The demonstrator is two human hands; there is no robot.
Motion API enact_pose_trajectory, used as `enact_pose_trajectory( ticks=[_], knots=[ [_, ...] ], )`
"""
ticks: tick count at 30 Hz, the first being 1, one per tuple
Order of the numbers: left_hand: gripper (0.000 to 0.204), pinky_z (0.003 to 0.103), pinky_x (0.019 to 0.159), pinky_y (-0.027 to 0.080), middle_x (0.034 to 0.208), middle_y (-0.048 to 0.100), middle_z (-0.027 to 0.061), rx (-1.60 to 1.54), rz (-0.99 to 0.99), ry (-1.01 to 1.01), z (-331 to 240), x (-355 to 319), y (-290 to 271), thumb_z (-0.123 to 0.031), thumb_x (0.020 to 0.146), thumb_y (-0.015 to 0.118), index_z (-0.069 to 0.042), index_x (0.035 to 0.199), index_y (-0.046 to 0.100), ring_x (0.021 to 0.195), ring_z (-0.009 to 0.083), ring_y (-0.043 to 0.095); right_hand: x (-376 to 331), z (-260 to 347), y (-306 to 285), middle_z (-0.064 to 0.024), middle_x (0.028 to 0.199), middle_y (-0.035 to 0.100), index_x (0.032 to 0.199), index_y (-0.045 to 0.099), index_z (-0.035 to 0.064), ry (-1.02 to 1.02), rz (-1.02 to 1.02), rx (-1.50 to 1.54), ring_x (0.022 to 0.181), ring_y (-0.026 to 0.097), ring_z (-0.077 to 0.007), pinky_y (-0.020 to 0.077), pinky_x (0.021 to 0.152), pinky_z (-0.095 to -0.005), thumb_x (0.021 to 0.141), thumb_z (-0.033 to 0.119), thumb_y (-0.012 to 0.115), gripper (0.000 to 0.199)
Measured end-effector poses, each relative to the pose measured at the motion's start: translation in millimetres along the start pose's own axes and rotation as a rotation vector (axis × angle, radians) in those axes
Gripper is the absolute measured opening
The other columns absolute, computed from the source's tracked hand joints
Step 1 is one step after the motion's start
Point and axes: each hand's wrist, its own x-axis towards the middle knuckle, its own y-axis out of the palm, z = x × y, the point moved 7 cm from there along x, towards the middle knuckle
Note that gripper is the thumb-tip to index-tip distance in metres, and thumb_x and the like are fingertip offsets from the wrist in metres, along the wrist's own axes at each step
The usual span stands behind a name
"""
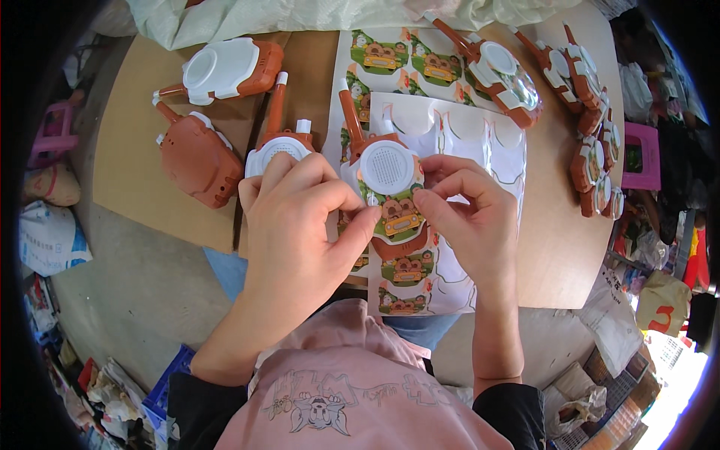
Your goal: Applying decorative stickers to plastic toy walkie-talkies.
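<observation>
A brown and white toy walkie-talkie (pixel 388 166) lies face up in front of me, its antenna pointing away. A picture sticker (pixel 399 215) with cartoon animals in a yellow car covers part of its front below the round white speaker. My left hand (pixel 296 214) has its thumb and forefinger closed at the sticker's left edge. At the right edge, my right hand (pixel 471 210) pinches the sticker between thumb and fingers. Another toy walkie-talkie (pixel 281 150) lies partly hidden behind my left hand. Beneath the work are sticker sheets (pixel 450 289), one partly peeled to white backing.
Two more walkie-talkies lie at the left, one white side up (pixel 225 69) and one brown side up (pixel 199 159). A stickered one (pixel 501 79) rests at the far right, near a pile (pixel 592 150) of several others. Pale plastic sheeting (pixel 247 19) borders the cardboard-topped table (pixel 562 262).
</observation>
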Motion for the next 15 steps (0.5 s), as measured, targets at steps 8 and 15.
enact_pose_trajectory(
  ticks=[8,15],
  knots=[
    [0.017,0.037,0.068,0.035,0.084,0.052,0.0025,0.049,-0.059,0.055,-12.4,-18.1,-1.3,-0.009,0.073,0.077,-0.008,0.078,0.061,0.077,0.0224,0.051,-6.9,3.1,0.3,-0.0116,0.107,0.066,0.079,0.065,-0.005,0.06,-0.011,0.0,0.089,0.066,-0.0141,0.0584,0.071,-0.0252,0.081,0.0,0.071,0.008],
    [0.018,0.031,0.069,0.04,0.105,0.051,0.0087,-0.248,-0.152,-0.065,-11.5,-41.3,-11.5,0.0,0.073,0.077,-0.004,0.083,0.063,0.088,0.0239,0.053,-31.3,9.1,1.3,-0.0123,0.12,0.06,0.079,0.067,-0.0038,-0.018,-0.045,0.06,0.1,0.065,-0.018,0.0581,0.071,-0.0248,0.079,-0.001,0.073,0.007]
  ],
)
